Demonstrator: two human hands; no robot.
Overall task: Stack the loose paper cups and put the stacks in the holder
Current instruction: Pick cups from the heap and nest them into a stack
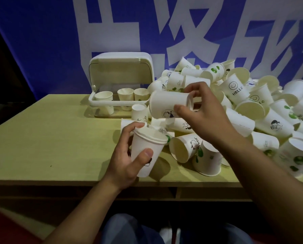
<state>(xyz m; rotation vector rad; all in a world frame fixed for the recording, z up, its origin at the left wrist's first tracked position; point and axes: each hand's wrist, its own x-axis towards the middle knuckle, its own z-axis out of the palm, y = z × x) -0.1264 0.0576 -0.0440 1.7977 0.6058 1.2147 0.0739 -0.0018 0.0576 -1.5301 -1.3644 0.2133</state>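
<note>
My left hand [125,159] grips a short stack of white paper cups [146,150], upright and slightly tilted, above the table's near edge. My right hand [203,117] holds a single white paper cup [166,104] on its side, its base toward my palm and its mouth pointing left, just above and behind the stack. A large pile of loose paper cups [243,110] covers the right side of the table. The white holder [105,103] stands at the back with its lid raised; three cup stacks [125,95] stand inside it.
The wooden table [50,138] has bare surface on its left half. One cup [139,111] stands upside down in front of the holder. A blue banner with white characters [59,41] hangs behind. My knees show below the table edge.
</note>
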